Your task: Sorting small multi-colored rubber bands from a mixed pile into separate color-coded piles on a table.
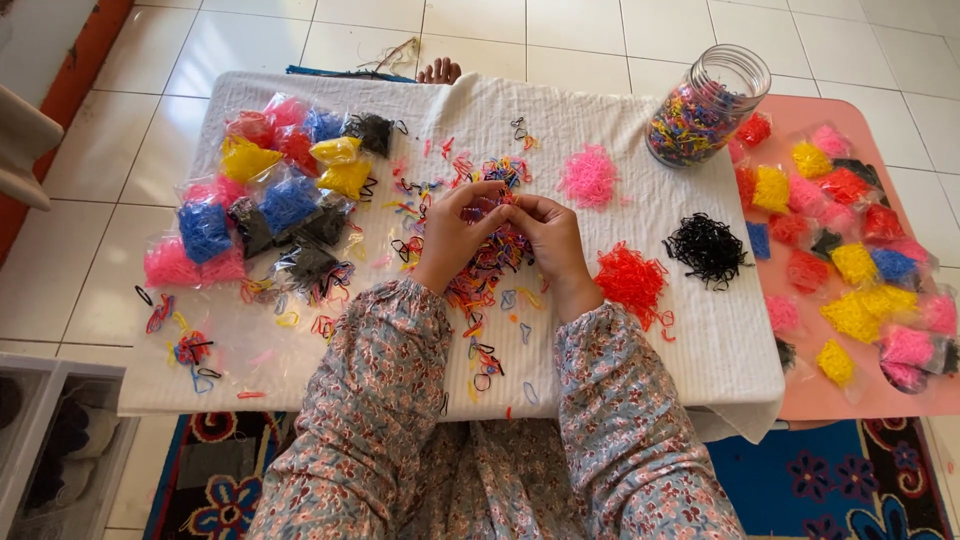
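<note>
- Two hands meet over the mixed heap of small elastic bands (490,255) at the middle of the white cloth (700,340), which serves as the landmark here.
- The left hand (455,232) curls inward with its fingertips pinched together on a few bands at the top of the heap; just which band it grips is too small to tell.
- The right hand (553,238) mirrors it, fingers bent and touching the left hand's fingertips, nipping at the same tangle.
- On the right half of the cloth lie sorted piles: a pink pile (588,176) toward the far edge, a red pile (630,278) just beside the right wrist, and a black pile (706,247) beyond the red one.
- At the cloth's far right corner a clear glass jar (705,108) leans tilted, holding many-coloured bands.
- On the left half of the cloth sit small clear bags of bands (265,195) in yellow, blue, pink, red and black.
- Off the right edge of the cloth, more filled bags (860,265) cover a pink board.
- The bands look very light, soft and stretchy, and likely to snag on one another; a fingertip pinch on a single loop, lifted slowly, seems the surest hold.
</note>
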